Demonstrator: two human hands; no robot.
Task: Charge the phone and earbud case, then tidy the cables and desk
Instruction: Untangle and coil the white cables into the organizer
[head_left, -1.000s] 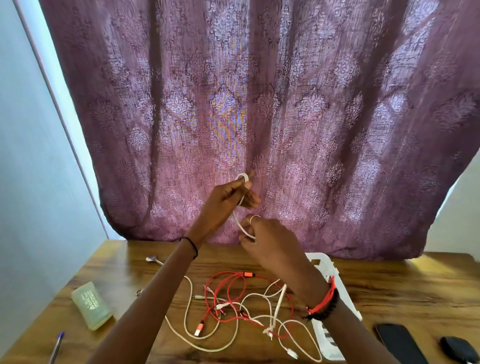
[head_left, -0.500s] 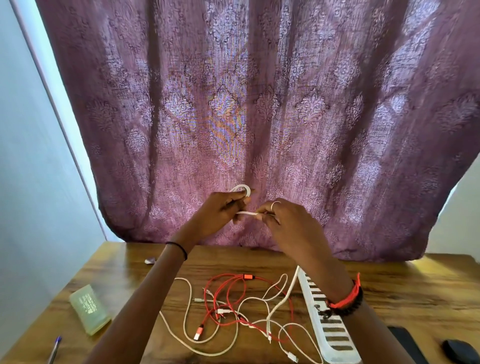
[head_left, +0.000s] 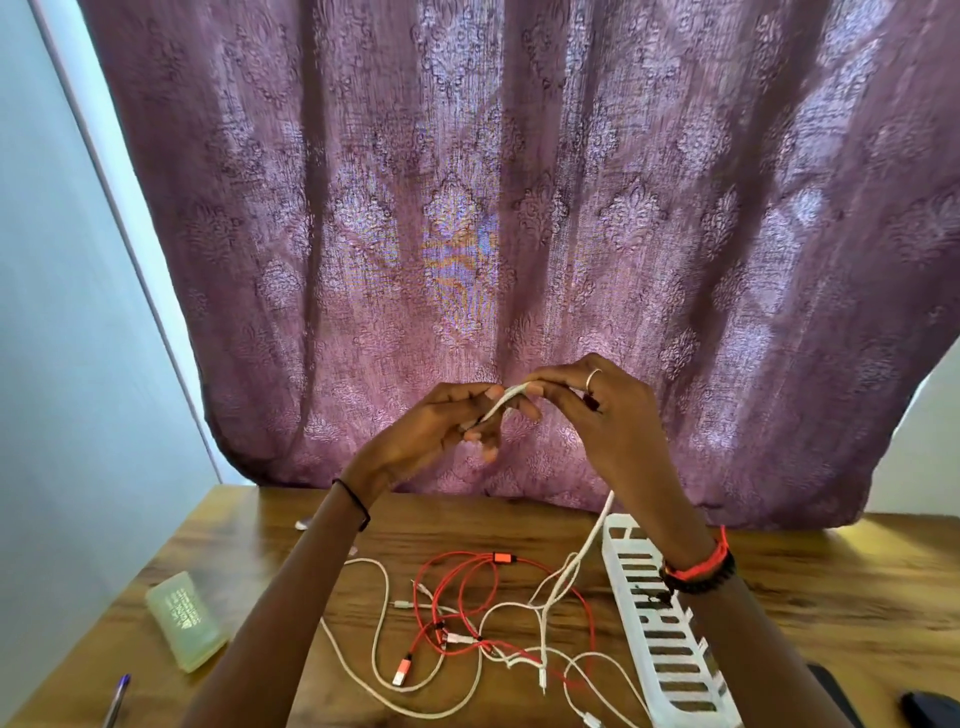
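Observation:
Both hands are raised above the wooden desk (head_left: 810, 587), in front of the curtain. My left hand (head_left: 436, 431) and my right hand (head_left: 597, 410) pinch a white cable (head_left: 501, 402) between them, and its tail (head_left: 582, 561) hangs down behind my right wrist to the desk. There it joins a tangle of white cables (head_left: 467, 691) and a red cable (head_left: 462, 566) with an orange plug (head_left: 401, 671). A dark phone (head_left: 826, 680) shows at the desk's right front, mostly hidden by my right arm. A dark case (head_left: 930, 709) sits at the bottom right corner.
A white slotted plastic tray (head_left: 665, 634) lies right of the cables. A pale green case (head_left: 184, 626) and a pen (head_left: 117, 699) lie at the desk's left front. A purple patterned curtain (head_left: 467, 234) hangs behind the desk.
The small coil in my left hand has been pulled out into a straighter run. My right hand rose from below my left hand to level with it, carrying the cable.

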